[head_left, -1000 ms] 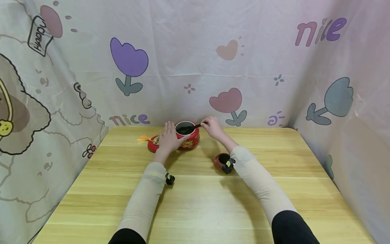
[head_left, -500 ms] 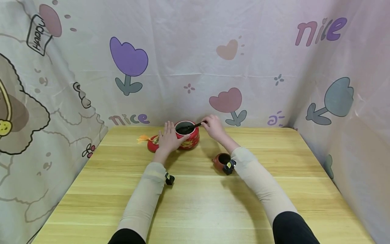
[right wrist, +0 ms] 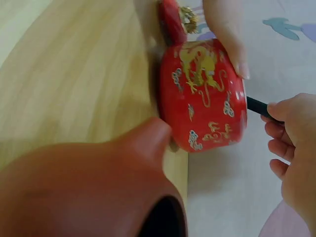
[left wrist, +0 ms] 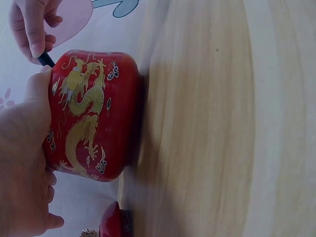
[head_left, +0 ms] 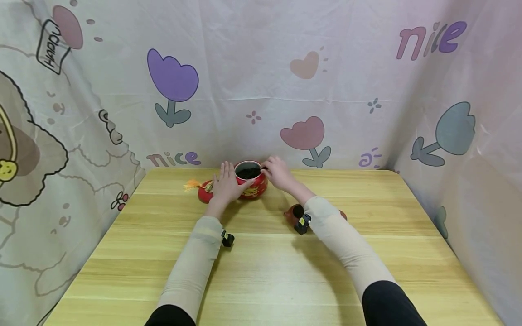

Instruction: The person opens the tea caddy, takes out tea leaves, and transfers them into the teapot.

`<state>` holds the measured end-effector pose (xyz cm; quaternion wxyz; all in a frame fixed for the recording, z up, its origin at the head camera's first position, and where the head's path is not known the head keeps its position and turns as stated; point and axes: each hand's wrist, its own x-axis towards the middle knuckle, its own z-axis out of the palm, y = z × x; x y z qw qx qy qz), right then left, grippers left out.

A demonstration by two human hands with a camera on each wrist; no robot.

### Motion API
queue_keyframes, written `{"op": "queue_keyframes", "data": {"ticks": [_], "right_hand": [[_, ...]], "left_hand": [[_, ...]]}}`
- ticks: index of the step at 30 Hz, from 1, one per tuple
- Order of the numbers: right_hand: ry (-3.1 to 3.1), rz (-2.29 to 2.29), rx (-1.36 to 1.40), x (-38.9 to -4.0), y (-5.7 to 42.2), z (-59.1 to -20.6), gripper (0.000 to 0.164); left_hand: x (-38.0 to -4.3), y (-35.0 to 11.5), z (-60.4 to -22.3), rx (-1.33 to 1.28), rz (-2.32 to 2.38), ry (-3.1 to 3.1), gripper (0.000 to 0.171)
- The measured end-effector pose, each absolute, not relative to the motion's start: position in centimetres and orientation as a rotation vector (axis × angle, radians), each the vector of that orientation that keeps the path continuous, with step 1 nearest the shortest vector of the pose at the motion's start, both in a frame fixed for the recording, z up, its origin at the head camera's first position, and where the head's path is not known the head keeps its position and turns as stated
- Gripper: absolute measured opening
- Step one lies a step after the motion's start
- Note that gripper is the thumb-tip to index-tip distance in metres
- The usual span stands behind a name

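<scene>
A red jar (head_left: 251, 192) with gold dragons stands near the table's back edge, its top uncovered and dark contents (head_left: 248, 172) inside. Against its left side rests my left hand (head_left: 225, 184), fingers straight and thumb laid across the front near the rim. My right hand (head_left: 278, 174), at the jar's right, pinches the black handle of a scoop (right wrist: 257, 106) between thumb and fingers. The scoop's other end is down in the jar, hidden in both wrist views. A red lid (head_left: 205, 194) with an orange tassel (head_left: 191, 184) lies left of the jar, partly behind my left hand.
A brown clay teapot (head_left: 290, 216) without a lid on stands under my right wrist, partly covered by the sleeve and wrist camera. It looms large in the right wrist view. A printed cloth (head_left: 244, 77) hangs close behind the table (head_left: 261, 271).
My right hand has moved left to the jar's rim, pushing the scoop deeper, so less of its handle shows. My left hand, jar and lid have stayed put.
</scene>
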<state>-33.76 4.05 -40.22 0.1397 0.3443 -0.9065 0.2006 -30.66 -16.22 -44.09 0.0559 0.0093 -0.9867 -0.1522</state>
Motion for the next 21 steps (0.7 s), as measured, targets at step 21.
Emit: {"op": "queue_keyframes", "data": {"ticks": [21], "right_hand": [[-2.685,1.239,0.683,-35.3,7.2,-41.2,0.024]], "left_hand": [[-30.8,-16.3,-44.3,0.027,-0.488,-2.990,0.122]]}}
